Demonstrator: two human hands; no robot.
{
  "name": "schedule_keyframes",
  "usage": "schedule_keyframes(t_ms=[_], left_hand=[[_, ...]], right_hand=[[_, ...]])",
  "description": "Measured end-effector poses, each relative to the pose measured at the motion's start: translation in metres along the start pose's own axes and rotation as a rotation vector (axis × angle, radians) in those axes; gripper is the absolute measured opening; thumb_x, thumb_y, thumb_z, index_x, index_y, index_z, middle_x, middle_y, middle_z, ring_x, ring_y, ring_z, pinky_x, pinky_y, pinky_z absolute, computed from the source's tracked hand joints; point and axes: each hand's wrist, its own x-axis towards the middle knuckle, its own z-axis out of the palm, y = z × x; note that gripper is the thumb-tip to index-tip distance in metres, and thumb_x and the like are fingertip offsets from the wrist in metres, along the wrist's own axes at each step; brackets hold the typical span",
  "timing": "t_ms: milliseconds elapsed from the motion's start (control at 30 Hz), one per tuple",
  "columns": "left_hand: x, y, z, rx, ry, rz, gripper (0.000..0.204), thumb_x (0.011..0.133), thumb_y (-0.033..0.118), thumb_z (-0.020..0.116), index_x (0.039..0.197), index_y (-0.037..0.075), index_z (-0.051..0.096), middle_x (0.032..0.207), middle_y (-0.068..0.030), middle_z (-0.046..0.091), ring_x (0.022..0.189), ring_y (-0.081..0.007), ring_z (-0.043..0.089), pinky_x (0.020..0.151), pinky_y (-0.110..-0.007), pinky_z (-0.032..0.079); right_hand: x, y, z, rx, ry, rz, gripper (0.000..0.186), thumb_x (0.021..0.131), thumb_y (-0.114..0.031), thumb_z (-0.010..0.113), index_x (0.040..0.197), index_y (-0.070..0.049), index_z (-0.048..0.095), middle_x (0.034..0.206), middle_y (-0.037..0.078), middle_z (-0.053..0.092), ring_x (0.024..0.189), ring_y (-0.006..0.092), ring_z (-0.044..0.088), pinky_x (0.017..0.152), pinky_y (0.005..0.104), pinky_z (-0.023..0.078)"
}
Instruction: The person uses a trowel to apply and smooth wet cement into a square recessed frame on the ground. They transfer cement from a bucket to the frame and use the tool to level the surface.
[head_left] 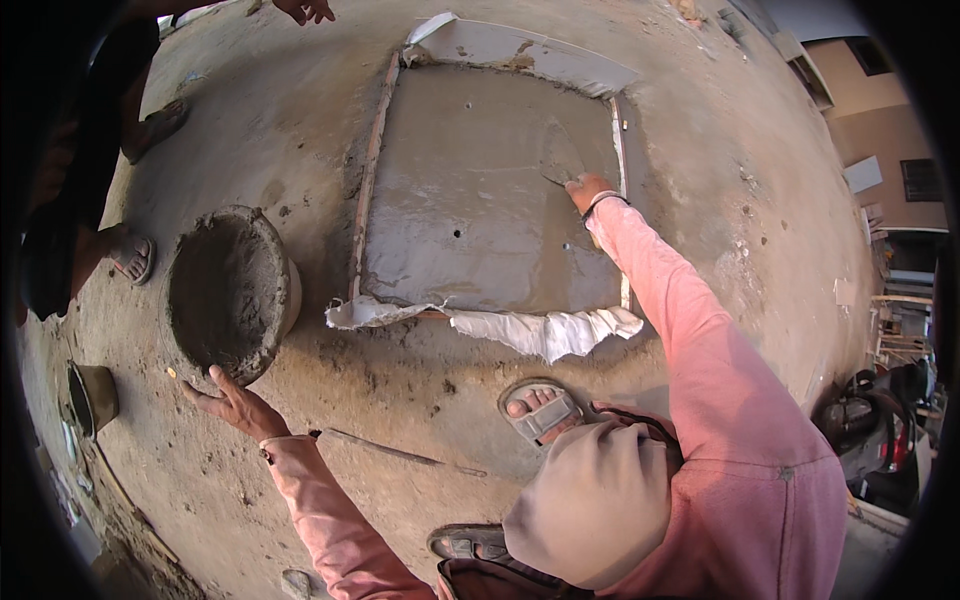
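My right hand (pixel 590 190) is closed on the handle of a trowel (pixel 563 155). The wet-smeared blade lies on a slab of wet grey cement (pixel 480 170), near its right edge. The slab is held in a rectangular frame (pixel 368 180) lying on the ground. White sheeting (pixel 550 332) hangs crumpled over the near side. My left hand (pixel 240 408) has its fingers spread, beside the near rim of a mortar-crusted bucket (pixel 285 275). The bucket leans toward the left hand, with grey residue inside; whether the fingertips touch the rim I cannot tell.
At the left another person's sandalled foot (pixel 130 255) stands by the bucket, and their hand (pixel 305 10) shows at the top. A smaller bucket (pixel 95 395) lies further left. A thin stick (pixel 400 452) is on the ground near my sandalled foot (pixel 540 408). A motorbike (pixel 875 425) stands far right.
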Motion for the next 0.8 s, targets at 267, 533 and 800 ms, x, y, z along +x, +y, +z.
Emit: schedule_keyframes(t_ms=[267, 533, 800], left_hand=[[0.049, -0.030, -0.041, -0.358, -0.048, -0.394, 0.067, 0.088, 0.034, 0.058, 0.135, -0.001, 0.027, 0.134, -0.0205, 0.039, 0.122, -0.0291, 0.041, 0.102, -0.040, 0.033], [0.090, -0.056, -0.056, -0.433, -0.307, -0.649, 0.039, 0.089, 0.030, 0.058, 0.117, 0.003, 0.053, 0.112, -0.0076, 0.060, 0.102, -0.0195, 0.056, 0.087, -0.030, 0.044], [0.114, -0.045, -0.060, -0.163, -0.257, -0.522, 0.035, 0.089, 0.026, 0.056, 0.119, 0.007, 0.053, 0.120, -0.0102, 0.053, 0.107, -0.0204, 0.052, 0.089, -0.033, 0.041]], right_hand=[[0.013, 0.036, -0.012, 0.209, 0.087, 0.168, 0.047, 0.081, -0.036, 0.053, 0.100, 0.006, 0.062, 0.099, 0.026, 0.062, 0.095, 0.0363, 0.061, 0.083, 0.0408, 0.046], [-0.035, 0.039, 0.022, 0.348, -0.053, 0.489, 0.039, 0.083, -0.031, 0.050, 0.105, -0.001, 0.061, 0.110, 0.023, 0.057, 0.104, 0.0349, 0.056, 0.087, 0.0412, 0.045], [-0.172, 0.061, -0.025, 0.340, -0.131, 0.332, 0.057, 0.074, -0.031, 0.061, 0.118, 0.004, 0.050, 0.112, 0.026, 0.057, 0.107, 0.0368, 0.055, 0.092, 0.0404, 0.043]])
